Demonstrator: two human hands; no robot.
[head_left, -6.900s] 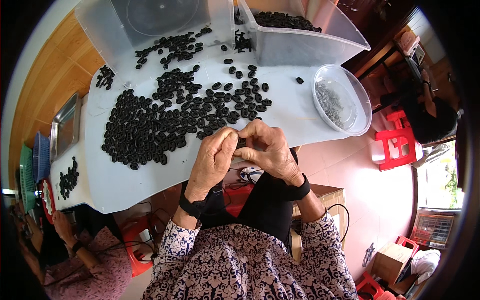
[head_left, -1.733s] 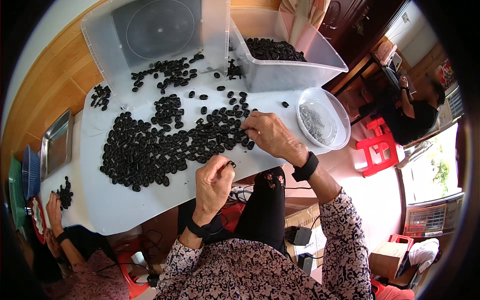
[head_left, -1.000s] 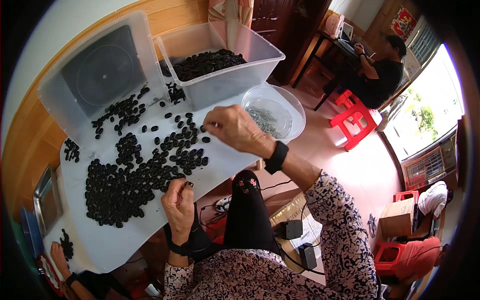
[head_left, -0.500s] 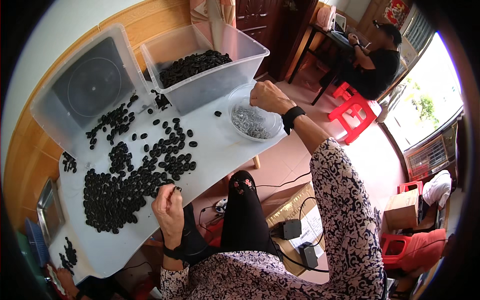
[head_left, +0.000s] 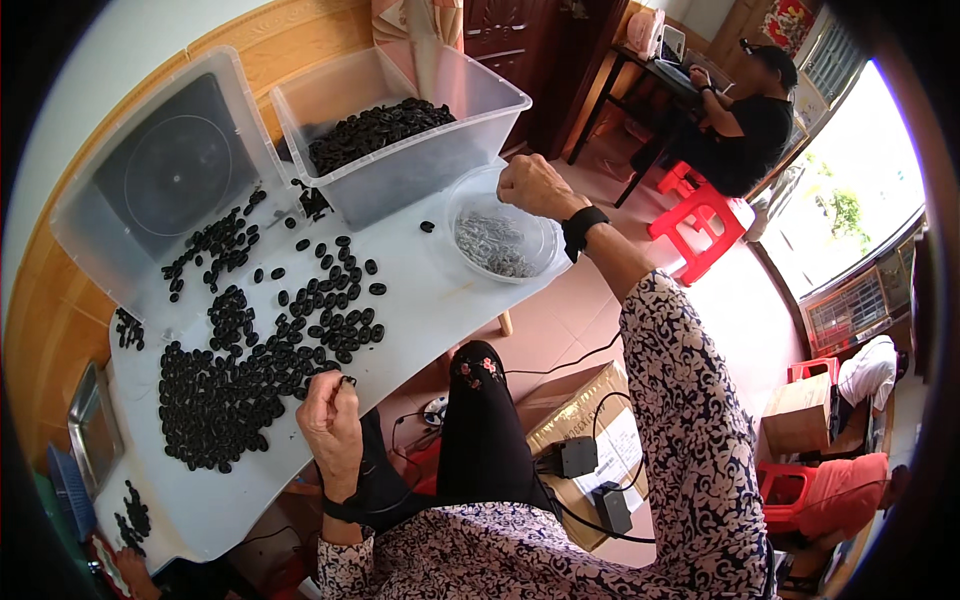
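The left hand (head_left: 332, 425) is closed, pinching one black piece (head_left: 349, 380) by the table's (head_left: 420, 300) near edge. The right hand (head_left: 540, 188) curls at the far right of the round tub (head_left: 475, 190); hidden fingertips mean I cannot tell its grip. A wrist knocking the rim could spill the silvery bits (head_left: 490, 245). One tub, one bin (head_left: 430, 178), one lone piece (head_left: 427, 227); the heaped pieces (head_left: 215, 405) and bits overlap beyond counting.

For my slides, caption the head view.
Left hand pinches a small black piece; right hand at a round clear tub of silvery bits.
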